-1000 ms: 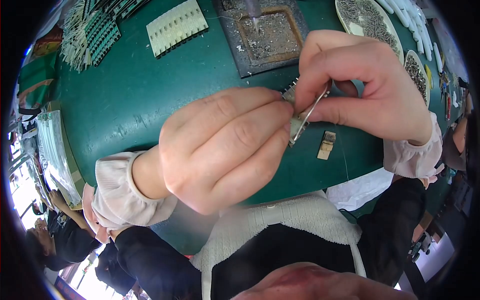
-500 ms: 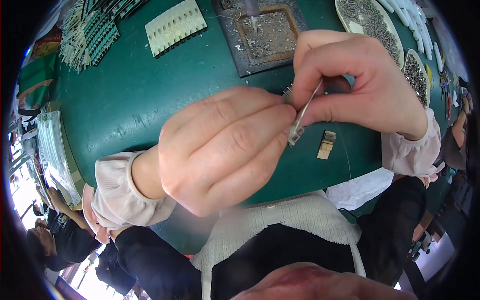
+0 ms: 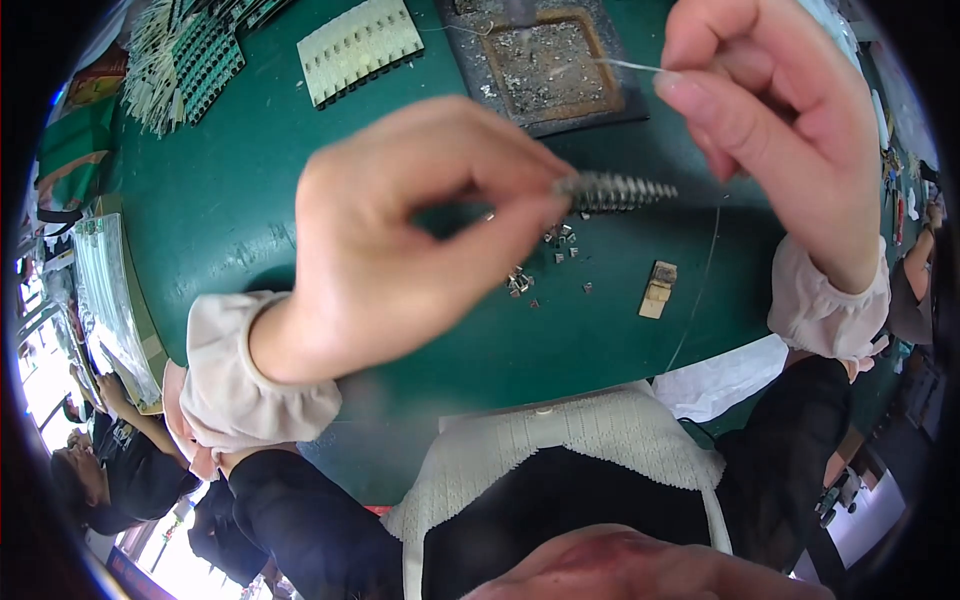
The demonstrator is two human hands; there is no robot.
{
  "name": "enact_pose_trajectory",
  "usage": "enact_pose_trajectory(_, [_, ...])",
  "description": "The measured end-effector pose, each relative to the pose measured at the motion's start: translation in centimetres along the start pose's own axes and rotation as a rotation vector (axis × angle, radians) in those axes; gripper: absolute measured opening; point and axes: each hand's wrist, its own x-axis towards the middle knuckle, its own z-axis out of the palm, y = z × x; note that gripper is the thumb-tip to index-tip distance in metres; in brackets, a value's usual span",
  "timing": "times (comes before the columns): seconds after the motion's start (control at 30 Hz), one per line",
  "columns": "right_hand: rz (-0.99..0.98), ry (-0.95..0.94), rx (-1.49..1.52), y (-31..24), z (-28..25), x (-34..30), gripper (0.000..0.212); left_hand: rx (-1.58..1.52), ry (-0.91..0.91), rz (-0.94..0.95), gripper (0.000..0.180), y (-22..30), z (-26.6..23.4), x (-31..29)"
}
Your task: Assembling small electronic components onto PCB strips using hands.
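My left hand (image 3: 400, 230), slightly smeared by motion, pinches one end of a narrow strip (image 3: 625, 190) lined with small metal teeth. The strip points right, above the green table (image 3: 230, 220). Up at the right, my right hand (image 3: 780, 120) has thumb and forefinger closed on a thin silvery wire (image 3: 630, 65). Its tip sticks out leftward over the edge of a dark metal tray (image 3: 548, 75) with a recessed, crusted middle. Small bent metal clips (image 3: 520, 283) lie scattered below the strip. A small wooden block (image 3: 657, 290) with a darkened end rests to their right.
A pale board (image 3: 360, 52) with rows of parts lies at the far left of the tray. Green circuit boards with white leads (image 3: 207, 60) are heaped farther left. A long box of white strips (image 3: 105, 290) stands along the left edge. White plastic (image 3: 720, 378) hangs at the near edge.
My hands have moved apart. The left drew back with the strip, uncovering the loose clips; the right rose up and to the right with the wire.
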Motion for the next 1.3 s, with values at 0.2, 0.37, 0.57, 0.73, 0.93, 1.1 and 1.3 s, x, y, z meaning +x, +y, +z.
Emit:
enact_pose_trajectory(0.2, [-0.341, 0.069, -0.345, -0.7, -0.2, 1.0, 0.008, -0.597, 0.186, -0.571, 0.006, -1.2, -1.6, 1.4])
enact_pose_trajectory(0.37, [-0.066, 0.098, -0.353, -3.6, 0.2, 0.8, 0.004, -0.877, 0.178, -0.541, 0.009, -1.6, -2.0, 1.7])
enact_pose_trajectory(0.57, [-0.375, 0.268, -0.258, -2.7, 0.6, 0.7, 0.010, -0.771, 0.224, -0.568, 0.011, -1.6, -2.8, 1.6])
enact_pose_trajectory(0.73, [-0.626, 0.414, -0.181, 0.9, 1.8, 0.7, 0.017, -0.788, 0.210, -0.567, 0.012, -1.3, -2.9, 1.6])
enact_pose_trajectory(0.93, [-0.636, 0.366, -0.361, -0.7, 1.3, 0.4, 0.017, -0.792, 0.219, -0.576, 0.012, -1.1, -2.9, 1.6])
enact_pose_trajectory(1.1, [-0.703, 0.400, -0.329, 0.7, 2.0, 0.7, 0.017, -0.791, 0.206, -0.569, 0.012, -1.2, -3.0, 1.7])
enact_pose_trajectory(1.3, [-0.501, 0.425, -0.358, 3.1, 0.9, 2.2, 0.009, -0.769, 0.203, -0.605, 0.009, -1.1, -2.5, 1.5])
